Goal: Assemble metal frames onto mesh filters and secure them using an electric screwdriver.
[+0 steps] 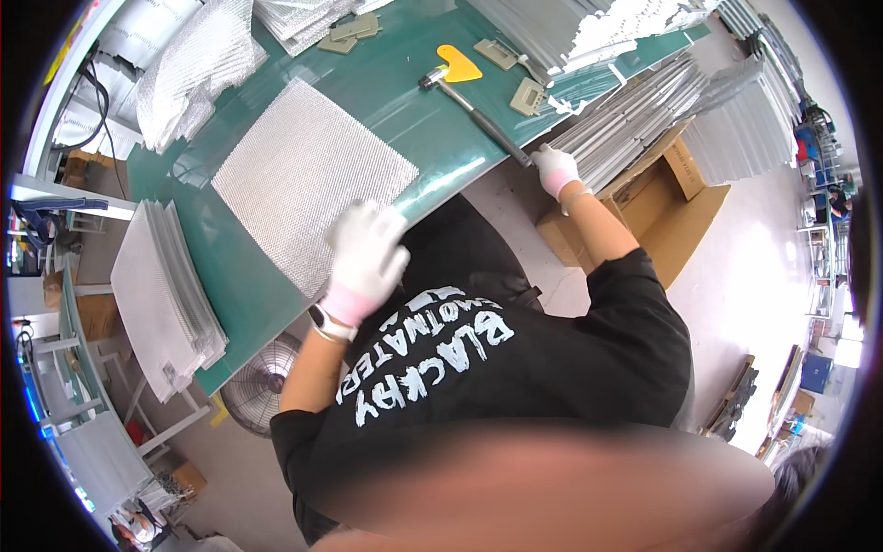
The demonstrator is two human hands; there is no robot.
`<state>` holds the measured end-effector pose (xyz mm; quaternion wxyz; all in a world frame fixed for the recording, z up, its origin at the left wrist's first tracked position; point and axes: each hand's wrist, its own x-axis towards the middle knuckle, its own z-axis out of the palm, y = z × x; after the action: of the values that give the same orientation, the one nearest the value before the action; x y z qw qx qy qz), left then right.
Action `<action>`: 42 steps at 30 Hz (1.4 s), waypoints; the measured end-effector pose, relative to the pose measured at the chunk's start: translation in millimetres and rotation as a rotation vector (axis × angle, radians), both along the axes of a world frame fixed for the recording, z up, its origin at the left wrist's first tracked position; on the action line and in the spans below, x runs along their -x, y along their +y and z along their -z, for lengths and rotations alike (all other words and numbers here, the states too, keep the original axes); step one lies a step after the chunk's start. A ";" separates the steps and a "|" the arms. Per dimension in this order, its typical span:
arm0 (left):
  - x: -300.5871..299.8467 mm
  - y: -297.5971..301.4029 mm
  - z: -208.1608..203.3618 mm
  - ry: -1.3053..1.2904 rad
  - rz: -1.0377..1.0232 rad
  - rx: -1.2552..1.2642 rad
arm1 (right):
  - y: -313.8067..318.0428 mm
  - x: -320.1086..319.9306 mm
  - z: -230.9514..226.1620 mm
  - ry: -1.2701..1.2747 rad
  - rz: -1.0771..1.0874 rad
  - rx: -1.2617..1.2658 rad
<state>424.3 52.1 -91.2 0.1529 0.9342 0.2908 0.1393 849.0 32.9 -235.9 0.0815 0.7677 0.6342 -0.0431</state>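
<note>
A silvery honeycomb-textured mesh panel (pixel 308 170) lies flat on the green tabletop. Over its near edge is my left hand (pixel 366 258) in a white glove with a pink cuff, fingers apart and slightly blurred, holding nothing I can see. My right hand (pixel 557 172), gloved the same way, reaches to the near end of a stack of long grey metal strips (pixel 635 115). Its fingers are curled there, and what they grip is hidden. Close to those fingers ends the dark handle of a hammer (pixel 483 120), whose head rests farther in on the table.
A yellow scraper (pixel 457 64) and a small beige device (pixel 527 97) lie on the green table (pixel 248 304). An open cardboard box (pixel 676 216) stands below the strips. White panels (pixel 161 299) are stacked at the left edge, above a floor fan (pixel 262 382). Bubble wrap (pixel 198 74) lies far left.
</note>
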 end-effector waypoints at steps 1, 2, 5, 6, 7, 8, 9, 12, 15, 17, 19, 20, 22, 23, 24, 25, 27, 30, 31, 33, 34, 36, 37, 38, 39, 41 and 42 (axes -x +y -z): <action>-3.6 -11.9 9.1 -0.138 0.150 -0.007 | 6.8 -4.0 -1.6 -0.032 -0.068 0.035; -6.1 -24.4 20.9 -0.153 0.229 0.043 | 11.0 -7.5 -2.8 -0.064 -0.133 0.071; -0.2 -47.7 78.3 -0.243 0.259 0.246 | 19.0 -6.5 2.3 -0.089 -0.192 0.073; 3.9 -53.4 90.5 -0.258 0.225 0.348 | 21.1 -8.7 2.4 -0.098 -0.183 0.070; 9.5 -58.3 98.2 -0.304 0.159 0.448 | 23.1 -9.6 1.3 -0.096 -0.201 0.132; 15.7 -63.3 105.4 -0.349 0.093 0.548 | 25.2 -10.9 -0.3 -0.093 -0.218 0.193; 19.8 -68.1 104.9 -0.357 0.033 0.539 | 26.9 -10.9 -1.7 -0.078 -0.208 0.239; 35.0 -72.7 114.5 -0.345 -0.038 0.586 | 19.7 -37.2 14.7 0.003 -0.387 0.186; 51.5 -78.8 120.5 -0.357 -0.176 0.672 | 19.6 9.7 -5.9 0.095 -0.654 0.125; 37.0 -66.0 121.8 -0.381 -0.119 0.735 | -29.7 38.4 -45.3 0.117 -0.766 0.087; 19.7 -62.5 116.6 -0.401 -0.141 0.802 | -46.7 102.1 -97.0 0.249 -0.950 0.026; 0.1 -56.3 109.9 -0.410 -0.061 0.756 | -52.5 133.9 -121.1 0.336 -1.028 -0.053; -50.8 -52.4 105.5 -0.591 -0.028 0.707 | -57.0 189.2 -146.0 0.591 -1.173 -0.332; -66.1 -53.1 99.3 -0.591 -0.031 0.704 | -57.9 214.8 -149.3 0.852 -1.161 -0.326; -80.5 -53.7 87.0 -0.810 0.023 0.697 | -58.3 234.1 -174.3 0.619 -1.220 -0.333; -92.4 -55.6 69.8 -1.025 0.084 0.685 | -58.7 246.4 -179.8 0.557 -1.268 -0.471; -101.4 -60.2 37.1 -1.461 0.189 0.620 | -60.6 251.4 -180.2 0.814 -1.289 -0.777; -12.0 -37.5 30.1 -0.992 -0.069 0.480 | -72.9 220.7 -139.7 1.288 -0.879 -0.531; 17.1 -42.7 33.3 -1.109 -0.224 0.410 | -83.9 216.1 -120.2 1.585 -0.335 -0.244; 57.5 -51.9 -3.2 -1.265 -0.542 0.270 | -73.5 173.1 -73.8 2.279 0.241 0.075; 83.4 -54.9 -12.6 -1.253 -0.610 0.254 | -75.5 162.9 -50.3 2.359 0.535 -0.120; 119.1 -68.1 -24.0 -1.732 -0.854 0.540 | -76.1 136.9 -47.3 2.603 0.732 -0.192; 137.3 -74.0 -21.1 -1.757 -0.939 0.540 | -73.8 125.3 -43.1 2.780 0.641 -0.255; 152.1 -77.8 -16.6 -1.776 -1.019 0.547 | -72.4 114.1 -46.7 2.960 0.411 -0.240; 170.1 -83.5 -5.6 -1.779 -1.028 0.537 | -76.0 112.7 -64.7 2.665 0.655 -0.381; 193.6 -90.7 17.4 -1.837 -0.965 0.644 | -78.4 103.1 -74.3 2.349 0.848 -0.499; 186.7 -90.7 19.5 -1.837 -0.959 0.647 | -76.9 92.5 -58.9 2.179 0.863 -0.478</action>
<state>237.7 -38.7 -110.7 0.4809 0.1777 0.4229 0.7472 756.5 -44.0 -177.0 -0.6650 0.4726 0.0513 -0.5760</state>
